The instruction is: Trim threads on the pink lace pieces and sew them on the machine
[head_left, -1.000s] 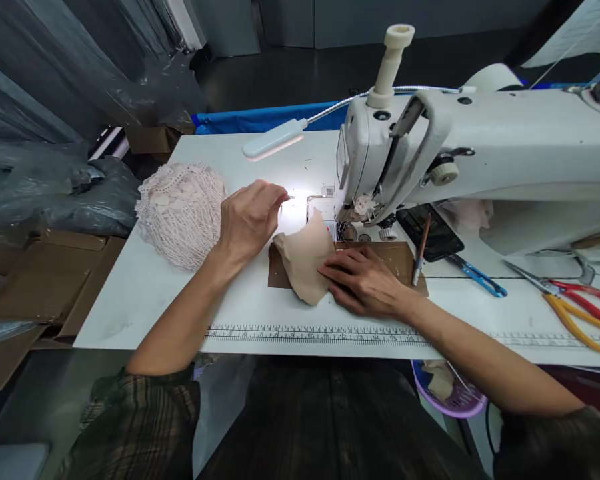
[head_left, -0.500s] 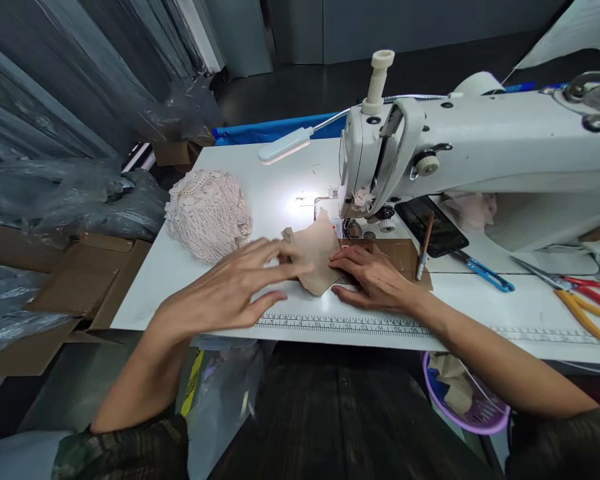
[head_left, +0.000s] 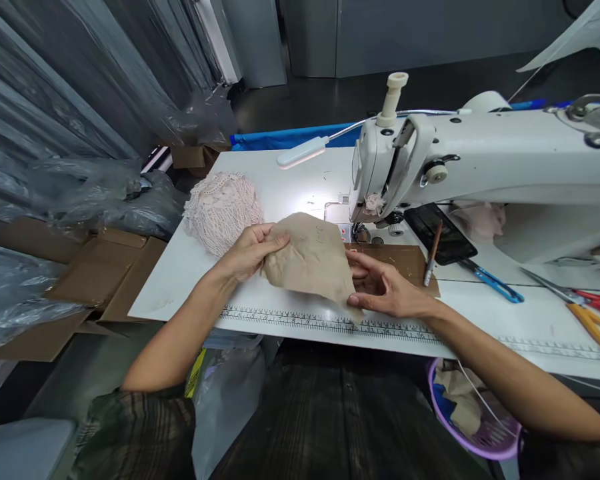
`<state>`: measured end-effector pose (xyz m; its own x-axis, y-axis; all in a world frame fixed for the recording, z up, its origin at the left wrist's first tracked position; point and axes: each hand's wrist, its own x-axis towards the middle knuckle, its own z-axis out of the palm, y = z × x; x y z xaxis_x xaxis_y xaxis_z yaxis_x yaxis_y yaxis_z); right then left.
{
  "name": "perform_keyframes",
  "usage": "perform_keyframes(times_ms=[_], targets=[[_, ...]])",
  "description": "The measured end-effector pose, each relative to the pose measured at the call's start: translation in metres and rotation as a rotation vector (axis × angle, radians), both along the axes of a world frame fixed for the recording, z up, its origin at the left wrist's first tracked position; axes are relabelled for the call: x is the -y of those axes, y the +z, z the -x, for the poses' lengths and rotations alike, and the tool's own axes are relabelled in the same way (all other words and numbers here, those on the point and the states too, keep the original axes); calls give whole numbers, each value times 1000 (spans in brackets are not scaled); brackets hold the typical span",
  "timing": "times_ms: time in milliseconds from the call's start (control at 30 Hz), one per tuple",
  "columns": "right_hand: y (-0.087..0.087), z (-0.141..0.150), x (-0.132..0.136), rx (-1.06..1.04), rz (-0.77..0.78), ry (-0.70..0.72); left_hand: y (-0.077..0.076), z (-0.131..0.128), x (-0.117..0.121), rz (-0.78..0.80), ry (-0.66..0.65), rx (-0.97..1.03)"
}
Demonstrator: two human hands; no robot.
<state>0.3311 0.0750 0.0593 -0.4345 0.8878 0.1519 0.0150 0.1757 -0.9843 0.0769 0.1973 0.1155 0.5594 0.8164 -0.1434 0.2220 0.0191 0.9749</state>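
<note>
A beige piece of fabric (head_left: 310, 260), wrinkled and marked with faint handwriting near its upper right, is spread between my hands in front of the sewing machine (head_left: 420, 157). My left hand (head_left: 255, 252) pinches its upper left edge, thumb on top. At the right edge, my right hand (head_left: 383, 287) has its thumb on the lower corner, while the curled fingers are partly behind the cloth. Under and beyond my right hand lies a flat brown board (head_left: 405, 260). The presser foot area is just behind the fabric.
A lacy pale pink bundle (head_left: 225, 210) sits on the left of the white table (head_left: 175, 287). To the right are a phone (head_left: 443, 233), a pencil (head_left: 433, 252), blue snips (head_left: 495, 281) and scissors (head_left: 590, 317). Below hangs a purple basket (head_left: 500, 450) with scraps.
The beige fabric has been lifted off the table, opened out and turned toward me. My left hand has moved from hovering over it to pinching its edge. The view has shifted slightly.
</note>
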Motion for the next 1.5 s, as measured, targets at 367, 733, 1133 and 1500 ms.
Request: perform_keyframes(times_ms=[367,733,1133,1500], targets=[[-7,-2,-7,755,-236,-526,-32,-15,-16,-499,73,-495],[-9,-13,-12,824,-628,-329,-34,-40,-29,-1129,91,-1011],[-7,-4,-7,1008,-644,-356,-37,-110,-25,-952,-371,-495],[-1,-5,-8,1202,-640,-466,-34,-127,-29,-1192,-382,-707]])
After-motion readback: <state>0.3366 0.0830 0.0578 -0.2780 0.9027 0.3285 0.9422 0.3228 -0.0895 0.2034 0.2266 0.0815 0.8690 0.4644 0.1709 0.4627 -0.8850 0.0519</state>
